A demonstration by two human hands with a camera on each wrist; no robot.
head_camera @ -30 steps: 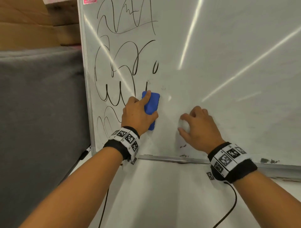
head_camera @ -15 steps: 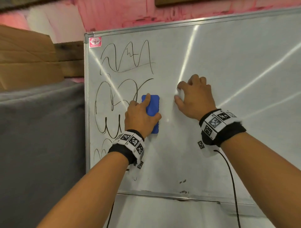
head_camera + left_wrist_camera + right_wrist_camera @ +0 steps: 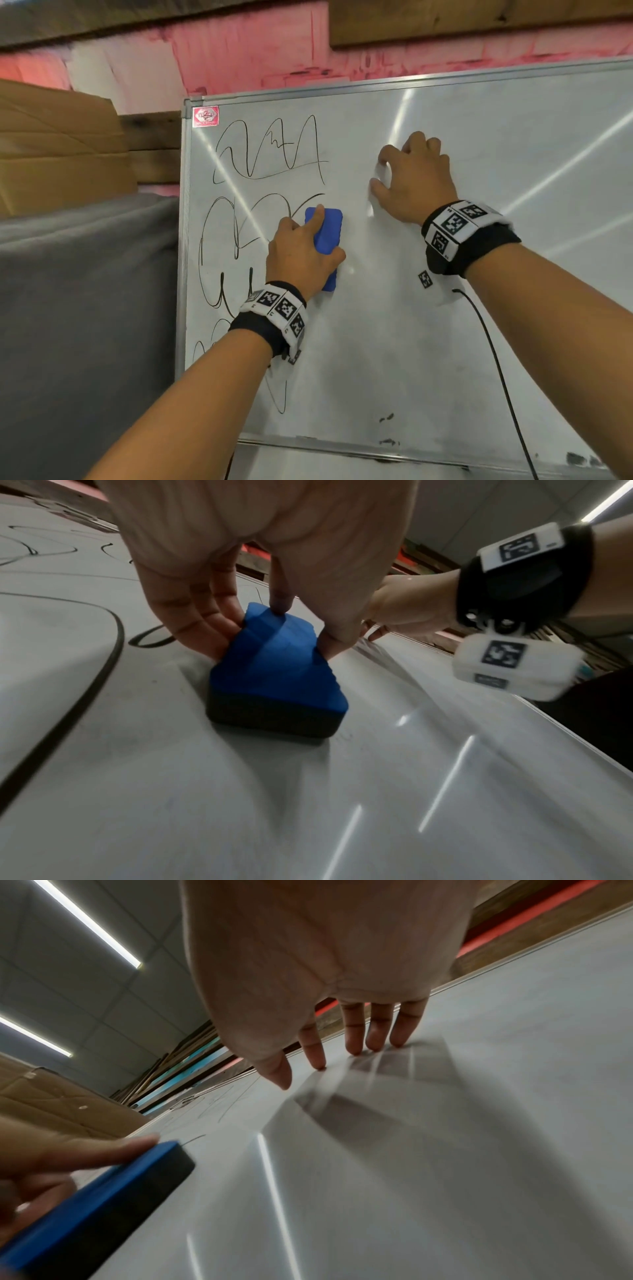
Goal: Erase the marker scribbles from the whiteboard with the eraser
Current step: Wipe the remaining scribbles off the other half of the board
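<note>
A whiteboard (image 3: 479,308) leans in front of me, with black marker scribbles (image 3: 267,154) down its left part. My left hand (image 3: 301,253) grips a blue eraser (image 3: 327,236) with a dark felt base and presses it flat on the board, just right of the scribbles. In the left wrist view the eraser (image 3: 274,674) sits between thumb and fingers, a black line (image 3: 103,656) curving to its left. My right hand (image 3: 411,181) is braced on the bare board higher up to the right, and only its fingertips (image 3: 356,1047) touch the surface.
A grey cloth-covered block (image 3: 85,325) stands left of the board, with cardboard (image 3: 61,147) above it. A pink wall and wooden beams (image 3: 479,24) run behind. A black cable (image 3: 496,377) hangs from my right wrist across the board. Small dark smudges (image 3: 387,418) mark the bottom edge.
Both hands have moved up the board; the eraser has slid upward along the right side of the scribbles. My view has tilted up, and the board's top edge now shows.
</note>
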